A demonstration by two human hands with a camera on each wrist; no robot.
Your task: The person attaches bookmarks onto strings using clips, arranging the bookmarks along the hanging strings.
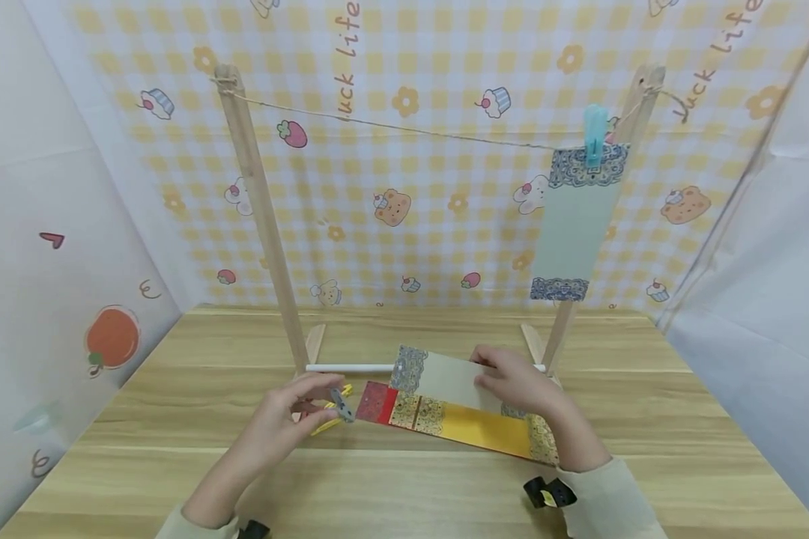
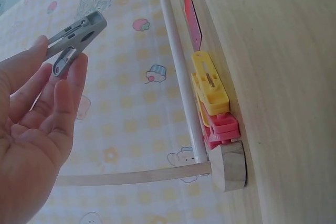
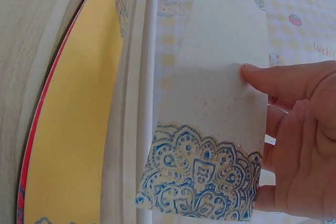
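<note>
**Peg in one hand, patterned strip in the other**

A grey clothespin (image 2: 73,38) is pinched between the thumb and fingertips of the left hand (image 1: 290,419), its jaws held clear of the counter (image 1: 175,419), apparently so it is ready to clip. A pale paper strip with blue patterned ends (image 3: 210,129) is gripped at its edge by the right hand (image 1: 519,385), thumb on top and fingers curled beneath, and is lifted just above a yellow and red strip (image 1: 458,423) lying flat. Behind, a similar strip (image 1: 573,217) is hung from a string (image 1: 391,127) by a teal peg (image 1: 595,135). Yellow and pink pegs (image 2: 212,103) are stacked beside the wooden stand's base (image 2: 231,166).
</note>
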